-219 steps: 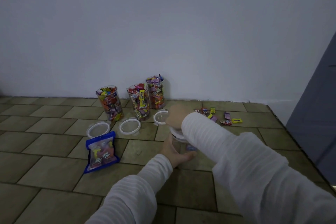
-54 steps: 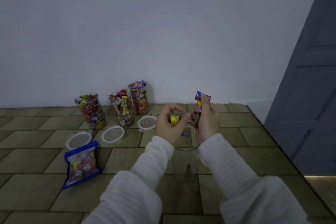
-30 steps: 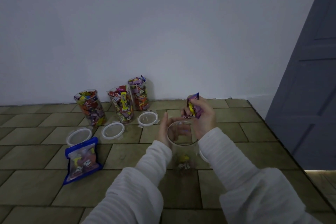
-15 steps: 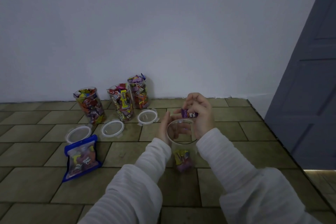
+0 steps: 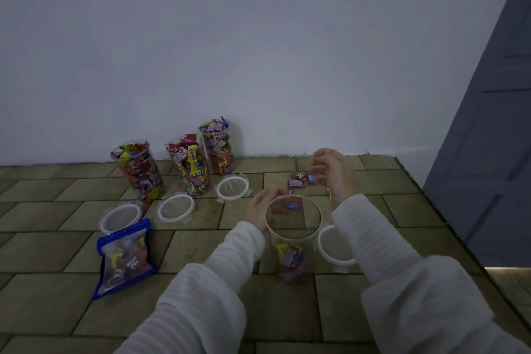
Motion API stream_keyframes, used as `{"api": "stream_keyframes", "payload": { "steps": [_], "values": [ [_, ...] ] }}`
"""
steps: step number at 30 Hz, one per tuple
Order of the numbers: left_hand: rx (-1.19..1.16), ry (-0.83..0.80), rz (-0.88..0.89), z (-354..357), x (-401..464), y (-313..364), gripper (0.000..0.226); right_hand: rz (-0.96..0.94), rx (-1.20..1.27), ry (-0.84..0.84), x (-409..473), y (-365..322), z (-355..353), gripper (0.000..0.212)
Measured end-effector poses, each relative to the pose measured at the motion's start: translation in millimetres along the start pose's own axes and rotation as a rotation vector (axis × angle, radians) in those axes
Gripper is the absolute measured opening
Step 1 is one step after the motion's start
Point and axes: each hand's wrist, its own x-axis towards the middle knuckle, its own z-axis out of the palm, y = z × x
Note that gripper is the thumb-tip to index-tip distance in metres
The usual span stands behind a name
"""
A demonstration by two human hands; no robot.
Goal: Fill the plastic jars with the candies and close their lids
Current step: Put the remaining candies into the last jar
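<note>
The left hand (image 5: 260, 208) grips the open jar (image 5: 293, 234) by its rim; the jar stands upright on the floor (image 5: 51, 290), mouth up, a few candies at its bottom. Beyond it the right hand (image 5: 333, 172), fingers curled, reaches loose candies (image 5: 301, 179) near the wall (image 5: 258, 37); whether it pinches one, I cannot tell. A lid (image 5: 334, 244) lies just right of the jar.

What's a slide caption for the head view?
Left hand steadies a nearly empty jar while the right hand reaches for loose candies on the floor.
</note>
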Motion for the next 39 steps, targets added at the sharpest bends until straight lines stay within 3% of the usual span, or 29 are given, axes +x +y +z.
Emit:
{"api": "stream_keyframes", "payload": {
  "steps": [2,4,7,9,12,16,20,23,28,32,39],
  "values": [
    [0.049,0.021,0.054,-2,4,-4,0.01,0.033,-0.136,0.079,19,23,-9,0.023],
    [0.216,-0.018,0.083,-7,13,-13,0.012,0.039,-0.275,0.108,37,48,-18,0.021],
    [0.745,-0.018,0.16,-13,36,-25,0.025,-0.008,-0.698,0.013,62,75,-30,0.014],
    [1.029,-0.031,0.196,-11,48,-29,0.038,-0.005,-1.044,-0.068,74,85,-35,0.033],
    [1.181,-0.035,0.224,-6,65,-31,0.048,0.119,-1.179,-0.172,89,97,-35,0.059],
    [1.272,-0.148,0.211,-4,87,-34,0.059,0.068,-1.381,-0.309,104,113,-31,0.066],
    [1.251,-0.189,0.304,-7,100,-41,0.046,-0.036,-1.497,-0.403,119,124,-18,0.059],
    [1.143,-0.158,0.359,-14,109,-41,0.033,-0.07,-1.585,-0.385,124,130,-9,0.052],
    [1.193,-0.119,0.276,-15,119,-35,0.03,-0.328,-1.632,-0.303,122,138,-7,0.042],
    [1.231,-0.091,0.222,-8,122,-38,0.023,-0.31,-1.512,-0.385,122,136,-2,0.036],
    [1.322,-0.17,0.088,-8,116,-34,0.028,-0.2,-1.614,-0.44,112,122,7,0.032]
  ]
}}
